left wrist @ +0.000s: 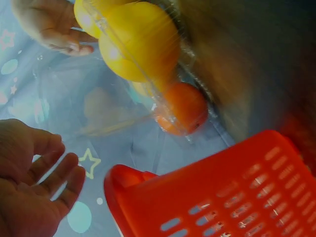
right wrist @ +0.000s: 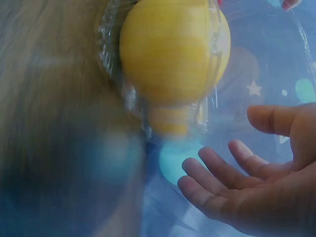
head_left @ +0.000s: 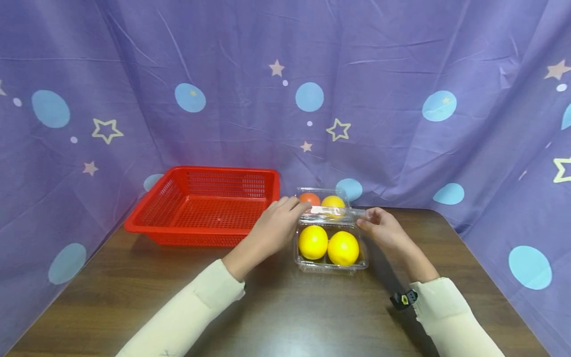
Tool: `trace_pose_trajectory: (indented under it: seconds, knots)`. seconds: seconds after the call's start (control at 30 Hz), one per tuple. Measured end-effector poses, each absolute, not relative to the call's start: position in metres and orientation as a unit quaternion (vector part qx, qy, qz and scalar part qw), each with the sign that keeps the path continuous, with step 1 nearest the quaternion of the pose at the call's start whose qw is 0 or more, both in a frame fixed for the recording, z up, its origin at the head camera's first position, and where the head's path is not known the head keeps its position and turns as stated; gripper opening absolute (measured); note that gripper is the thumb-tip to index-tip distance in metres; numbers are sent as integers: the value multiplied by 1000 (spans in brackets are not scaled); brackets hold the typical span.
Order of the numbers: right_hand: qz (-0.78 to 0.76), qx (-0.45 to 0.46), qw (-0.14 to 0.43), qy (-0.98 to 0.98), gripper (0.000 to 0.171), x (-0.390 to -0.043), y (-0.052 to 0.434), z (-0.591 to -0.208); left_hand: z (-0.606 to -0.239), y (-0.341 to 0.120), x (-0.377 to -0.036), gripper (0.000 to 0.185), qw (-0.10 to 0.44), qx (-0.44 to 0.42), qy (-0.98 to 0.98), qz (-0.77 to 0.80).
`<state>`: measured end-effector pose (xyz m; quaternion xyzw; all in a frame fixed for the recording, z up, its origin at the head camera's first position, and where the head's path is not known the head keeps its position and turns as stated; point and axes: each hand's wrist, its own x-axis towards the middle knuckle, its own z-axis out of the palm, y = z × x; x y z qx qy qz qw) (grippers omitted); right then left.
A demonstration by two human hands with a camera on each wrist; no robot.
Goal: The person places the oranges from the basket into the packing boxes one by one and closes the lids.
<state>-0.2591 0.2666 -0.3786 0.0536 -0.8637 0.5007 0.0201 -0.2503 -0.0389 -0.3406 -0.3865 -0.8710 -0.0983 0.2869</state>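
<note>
A clear plastic clamshell box [head_left: 331, 267] stands on the brown table [head_left: 285, 307], its lid [head_left: 330, 211] partly raised. Two yellow fruits [head_left: 313, 242] lie in the front and an orange fruit [head_left: 310, 199] and another yellow one [head_left: 333, 202] at the back. My left hand [head_left: 285, 213] is at the box's left upper edge, its fingers straight by the lid. In the left wrist view this hand [left wrist: 44, 182] is relaxed and holds nothing, a little apart from the orange fruit [left wrist: 185, 108]. On the box's right side my right hand [head_left: 376, 225] has its fingertips near the lid. The right wrist view shows it [right wrist: 247, 182] spread and empty.
A red perforated basket [head_left: 205, 206] sits empty on the table just left of the box, close to my left hand. A purple cloth with stars and dots [head_left: 285, 74] hangs behind and at both sides. The table's rounded far-right corner [head_left: 439, 214] lies right of the box.
</note>
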Motion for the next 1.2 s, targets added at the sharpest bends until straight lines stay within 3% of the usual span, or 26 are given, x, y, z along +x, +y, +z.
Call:
trace_pose_trajectory:
  seconds: [0.17,0.37,0.67,0.77,0.93,1.2]
  knots:
    - [371,101,56,-921,27,-244,273,-366,-346,-45,-250,29,309,-423,-844,-112]
    - [320,178,106,-924,28,-230,275,-358,-353,-51,-250,32,321,-471,-814,-113]
    - [226,372,247,-866,34,-222,281,-365,-363,-58,-244,33,327,-510,-790,-87]
    - [199,428,276,-837,29,-222,284,-368,-366,-59,-242,33,326,-522,-784,-80]
    - [182,483,310,-798,11,-222,284,-372,-371,-60,-239,34,319,-536,-779,-61]
    - [133,530,357,-758,22,-216,278,-381,-380,-62,-234,27,309,-550,-776,-24]
